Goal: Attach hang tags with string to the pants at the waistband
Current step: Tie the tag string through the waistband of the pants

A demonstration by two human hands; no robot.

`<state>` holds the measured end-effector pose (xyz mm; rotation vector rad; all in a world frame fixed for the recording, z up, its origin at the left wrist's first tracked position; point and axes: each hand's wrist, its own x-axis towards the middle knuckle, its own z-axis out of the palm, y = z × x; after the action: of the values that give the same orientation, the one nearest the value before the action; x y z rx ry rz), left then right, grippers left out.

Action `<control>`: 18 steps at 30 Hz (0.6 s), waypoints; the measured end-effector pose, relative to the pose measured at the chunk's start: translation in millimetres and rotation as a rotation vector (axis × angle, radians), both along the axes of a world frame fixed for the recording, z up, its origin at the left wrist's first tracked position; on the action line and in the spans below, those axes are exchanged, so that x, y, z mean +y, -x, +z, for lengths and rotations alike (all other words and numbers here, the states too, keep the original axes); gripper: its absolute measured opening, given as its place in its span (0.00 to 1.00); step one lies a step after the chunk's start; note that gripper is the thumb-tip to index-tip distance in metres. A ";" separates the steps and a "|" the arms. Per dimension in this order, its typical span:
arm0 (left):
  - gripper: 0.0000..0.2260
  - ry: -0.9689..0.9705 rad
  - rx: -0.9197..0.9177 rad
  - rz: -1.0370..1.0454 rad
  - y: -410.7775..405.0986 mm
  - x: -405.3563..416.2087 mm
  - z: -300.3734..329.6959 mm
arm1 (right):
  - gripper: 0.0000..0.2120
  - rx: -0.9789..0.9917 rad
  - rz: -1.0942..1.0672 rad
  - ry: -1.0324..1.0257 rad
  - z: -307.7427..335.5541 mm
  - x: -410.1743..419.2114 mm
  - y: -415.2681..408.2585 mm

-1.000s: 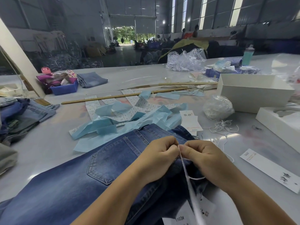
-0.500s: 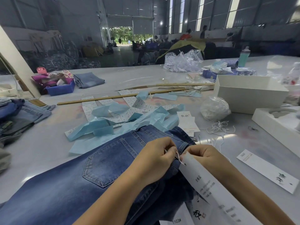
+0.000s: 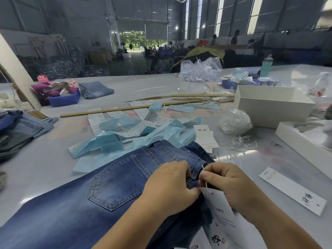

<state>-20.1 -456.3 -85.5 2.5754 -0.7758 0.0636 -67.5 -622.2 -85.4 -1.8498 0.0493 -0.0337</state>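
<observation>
While your left hand pinches the jeans at the waistband, your right hand grips the white string with closed fingers; the hang tag hangs below it. I think the knot is not finished yet.

Bare table left; white box, tray crowd right.

hang tags lowered, string seemingly threaded
</observation>
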 end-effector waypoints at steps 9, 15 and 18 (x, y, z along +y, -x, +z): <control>0.07 0.263 0.411 0.025 -16.7 4.5 5.0 | 0.11 0.077 0.081 0.062 -1.5 5.0 8.6; 0.06 0.205 0.365 0.077 -12.7 0.2 7.4 | 0.11 0.031 0.097 0.117 8.0 10.5 8.5; 0.08 -0.099 0.076 0.087 -4.4 -9.3 10.6 | 0.11 -0.072 0.027 0.154 15.4 8.4 10.6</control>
<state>-15.7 -465.6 -74.9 2.6876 -0.6550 -0.0467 -78.1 -613.8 -69.9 -2.0009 -0.0299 -0.0872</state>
